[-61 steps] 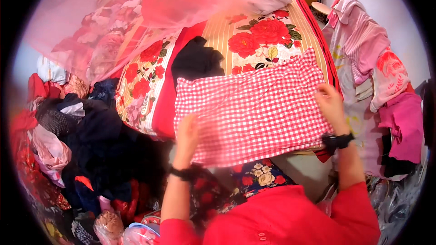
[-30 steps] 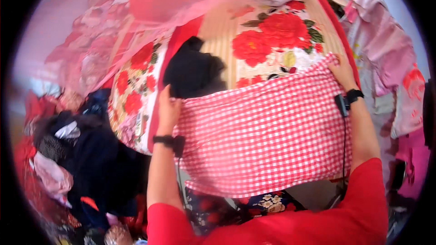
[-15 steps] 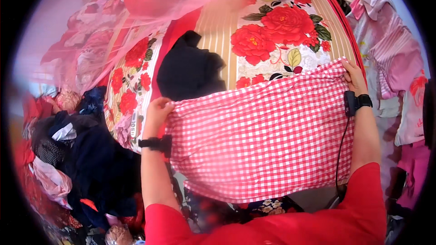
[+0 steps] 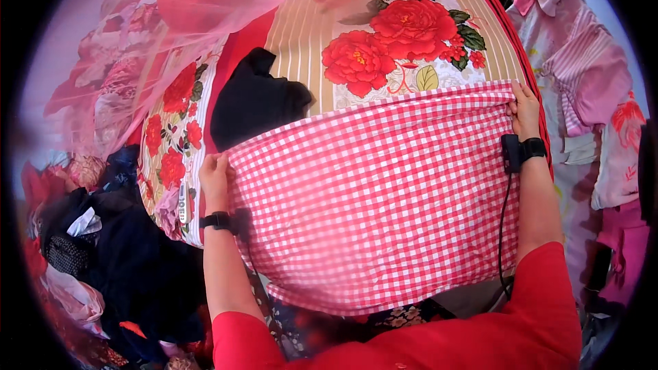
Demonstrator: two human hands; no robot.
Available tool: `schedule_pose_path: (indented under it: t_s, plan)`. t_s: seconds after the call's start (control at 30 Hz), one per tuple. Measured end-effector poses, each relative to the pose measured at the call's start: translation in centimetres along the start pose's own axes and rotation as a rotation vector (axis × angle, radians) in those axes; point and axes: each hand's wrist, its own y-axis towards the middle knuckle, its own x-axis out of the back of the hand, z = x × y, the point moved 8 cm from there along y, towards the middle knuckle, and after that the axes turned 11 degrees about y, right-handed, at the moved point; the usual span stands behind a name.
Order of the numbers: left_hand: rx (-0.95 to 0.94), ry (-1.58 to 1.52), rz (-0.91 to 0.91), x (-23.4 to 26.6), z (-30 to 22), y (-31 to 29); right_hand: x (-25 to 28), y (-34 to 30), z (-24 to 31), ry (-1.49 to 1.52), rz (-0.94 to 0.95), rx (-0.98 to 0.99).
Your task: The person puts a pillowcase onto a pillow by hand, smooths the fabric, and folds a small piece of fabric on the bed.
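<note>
Over the bed (image 4: 301,27), both hands (image 4: 215,173) stretch gingham cloth (image 4: 373,195).

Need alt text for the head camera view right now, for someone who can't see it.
Both hands stretch a red-and-white checked cloth wide over a bed with a red floral sheet: left hand grips one top corner, right hand the other. A black garment lies on the bed beyond; dark clothes are piled at left.

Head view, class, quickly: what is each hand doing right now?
Left hand: closed on the left corner of the red-and-white checked cotton cloth.
Right hand: closed on its right corner.
</note>
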Motion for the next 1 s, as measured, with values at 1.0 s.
schedule_pose_path:
  t_s: [1.0]
  plan:
    - [-0.708, 0.943, 0.305, -5.4, -4.1, -11.1, -13.9, -16.9, 0.9, -1.408, 0.799, 0.537]
